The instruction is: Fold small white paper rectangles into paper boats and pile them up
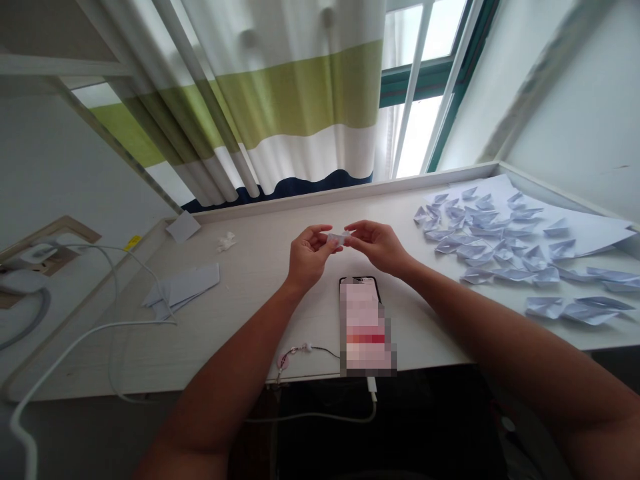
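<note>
Between my two hands, above the middle of the desk (260,267), is a small piece of folded white paper (339,238). My left hand (310,257) pinches its left end between thumb and fingers. At the other end, my right hand (376,245) grips the paper with its fingertips. Just below my hands lies a phone (367,320) with its screen lit and partly blurred out. Many folded paper boats (480,233) are spread over the right side of the desk, some of them on large white sheets (590,220).
Paper slips (187,290) lie at the left, near a square sheet (183,227) and a crumpled white scrap (227,242). White cables (100,327) cross the left edge. A charging cable (372,390) and a beaded strap (295,350) run by the phone. Behind hangs a curtain (300,100).
</note>
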Available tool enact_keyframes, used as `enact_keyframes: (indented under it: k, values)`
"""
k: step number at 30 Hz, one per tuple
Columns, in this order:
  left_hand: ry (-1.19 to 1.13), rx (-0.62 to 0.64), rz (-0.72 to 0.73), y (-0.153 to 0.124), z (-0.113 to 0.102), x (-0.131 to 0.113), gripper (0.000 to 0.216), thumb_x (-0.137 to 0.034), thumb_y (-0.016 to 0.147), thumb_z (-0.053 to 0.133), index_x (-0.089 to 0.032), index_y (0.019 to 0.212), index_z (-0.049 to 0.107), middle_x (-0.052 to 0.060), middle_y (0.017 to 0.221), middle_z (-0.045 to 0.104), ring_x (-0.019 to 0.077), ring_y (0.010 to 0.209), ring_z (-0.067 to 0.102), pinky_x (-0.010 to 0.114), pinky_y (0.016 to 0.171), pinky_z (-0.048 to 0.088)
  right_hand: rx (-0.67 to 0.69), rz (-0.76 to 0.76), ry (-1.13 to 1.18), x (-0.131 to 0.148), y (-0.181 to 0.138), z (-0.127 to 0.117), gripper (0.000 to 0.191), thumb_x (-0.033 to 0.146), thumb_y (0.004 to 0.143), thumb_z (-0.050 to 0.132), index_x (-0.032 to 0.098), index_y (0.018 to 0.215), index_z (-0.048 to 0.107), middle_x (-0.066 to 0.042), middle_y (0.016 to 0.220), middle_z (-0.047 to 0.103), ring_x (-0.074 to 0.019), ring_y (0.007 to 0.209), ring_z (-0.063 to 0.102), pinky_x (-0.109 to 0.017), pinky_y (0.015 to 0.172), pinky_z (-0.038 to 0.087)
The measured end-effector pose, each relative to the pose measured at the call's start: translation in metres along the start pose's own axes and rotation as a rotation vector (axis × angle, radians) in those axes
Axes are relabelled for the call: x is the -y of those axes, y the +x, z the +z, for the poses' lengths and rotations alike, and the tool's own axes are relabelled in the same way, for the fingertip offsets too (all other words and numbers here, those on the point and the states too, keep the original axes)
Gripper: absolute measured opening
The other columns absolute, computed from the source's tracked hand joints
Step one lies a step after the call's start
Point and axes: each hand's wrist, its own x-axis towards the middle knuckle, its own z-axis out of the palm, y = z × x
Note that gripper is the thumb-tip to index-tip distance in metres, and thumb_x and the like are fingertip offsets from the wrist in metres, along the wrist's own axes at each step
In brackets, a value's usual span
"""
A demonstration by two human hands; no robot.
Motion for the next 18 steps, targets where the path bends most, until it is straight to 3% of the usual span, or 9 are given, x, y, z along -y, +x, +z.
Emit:
enact_keyframes:
  k: [4, 7, 13, 18]
  values:
    - [0.018, -0.012, 0.006, 0.0014, -0.0019, -0.0008, 0.042, -0.037, 0.074, 0.096, -0.018, 0.103, 0.072, 0.0, 0.076, 0.078, 0.0186, 0.072, 0.079, 0.035, 0.076, 0.065, 0.058, 0.227, 0.249, -0.0007, 0.002, -0.002, 0.056, 0.075, 0.08, 0.086, 0.021, 0.091, 0.076, -0.008, 0.084, 0.083, -0.0223, 0.077, 0.078, -0.042, 0.083, 0.066]
    - [0.029, 0.009, 0.002, 0.0008, -0.0024, -0.0033, 0.039, -0.035, 0.074, 0.096, -0.018, 0.1, 0.073, 0.001, 0.077, 0.079, 0.0186, 0.071, 0.079, 0.033, 0.073, 0.065, 0.102, 0.327, 0.335, 0.0021, 0.0024, -0.005, 0.055, 0.073, 0.074, 0.091, 0.022, 0.082, 0.075, -0.007, 0.081, 0.082, -0.0213, 0.075, 0.078, -0.039, 0.079, 0.066]
    - [0.052, 0.007, 0.01, -0.0003, -0.0044, -0.0067, 0.036, -0.034, 0.075, 0.096, -0.017, 0.098, 0.073, 0.004, 0.083, 0.081, 0.0189, 0.073, 0.079, 0.034, 0.074, 0.066, 0.144, 0.319, 0.279, 0.0062, 0.0014, -0.0078, 0.044, 0.052, 0.071, 0.102, 0.019, 0.088, 0.08, -0.005, 0.085, 0.081, -0.019, 0.078, 0.078, -0.04, 0.084, 0.066]
    - [0.085, 0.017, 0.04, -0.0001, -0.0057, -0.0053, 0.034, -0.034, 0.076, 0.095, -0.017, 0.097, 0.074, 0.003, 0.082, 0.081, 0.0189, 0.073, 0.079, 0.033, 0.073, 0.065, 0.174, 0.282, 0.214, 0.0057, 0.0002, -0.0062, 0.044, 0.055, 0.073, 0.099, 0.018, 0.091, 0.082, -0.006, 0.088, 0.082, -0.0184, 0.077, 0.077, -0.041, 0.085, 0.067]
